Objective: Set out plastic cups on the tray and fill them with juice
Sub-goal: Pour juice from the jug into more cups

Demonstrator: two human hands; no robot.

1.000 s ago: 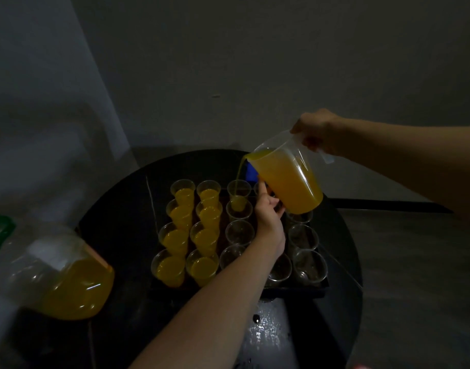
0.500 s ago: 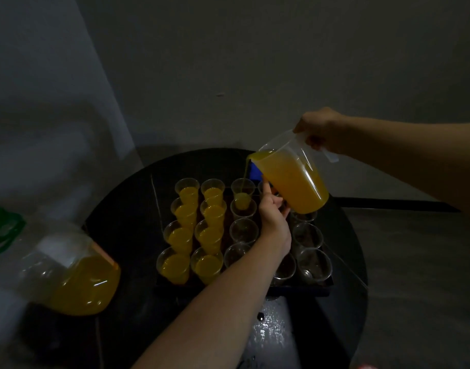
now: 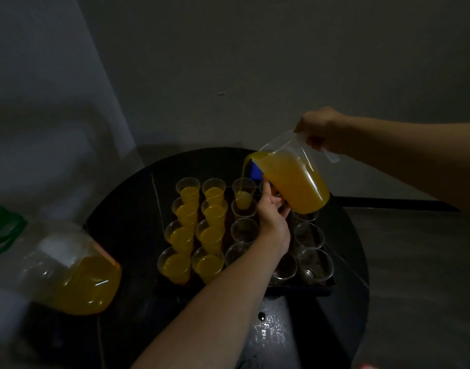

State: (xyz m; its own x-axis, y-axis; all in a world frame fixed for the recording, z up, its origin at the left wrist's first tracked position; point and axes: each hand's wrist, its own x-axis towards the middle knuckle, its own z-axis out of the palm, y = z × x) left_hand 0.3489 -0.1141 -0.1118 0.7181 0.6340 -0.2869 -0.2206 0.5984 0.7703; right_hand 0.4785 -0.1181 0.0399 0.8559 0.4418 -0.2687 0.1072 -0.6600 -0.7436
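A dark tray [image 3: 295, 290] on a round black table holds rows of clear plastic cups. The two left columns are full of orange juice [image 3: 179, 265]. My right hand [image 3: 320, 130] grips the handle of a clear jug [image 3: 295, 179], tilted left, and a thin stream of juice falls into the far cup of the third column [image 3: 243, 194]. My left hand [image 3: 272, 218] reaches over the tray and its fingers touch the jug's underside. Empty cups [image 3: 315, 265] stand on the right side; some are hidden under my left arm.
A large clear bottle [image 3: 68, 267] part full of orange juice lies tilted at the table's left edge, a green handle [image 3: 2, 230] beside it. A blue object [image 3: 256, 172] shows behind the jug's spout. Wet shiny patch [image 3: 268, 331] at the table's near edge. Walls close behind.
The pour goes on and the juice in the far third-column cup has risen a little. Both hands and the jug stay nearly where they were; the view has shifted slightly.
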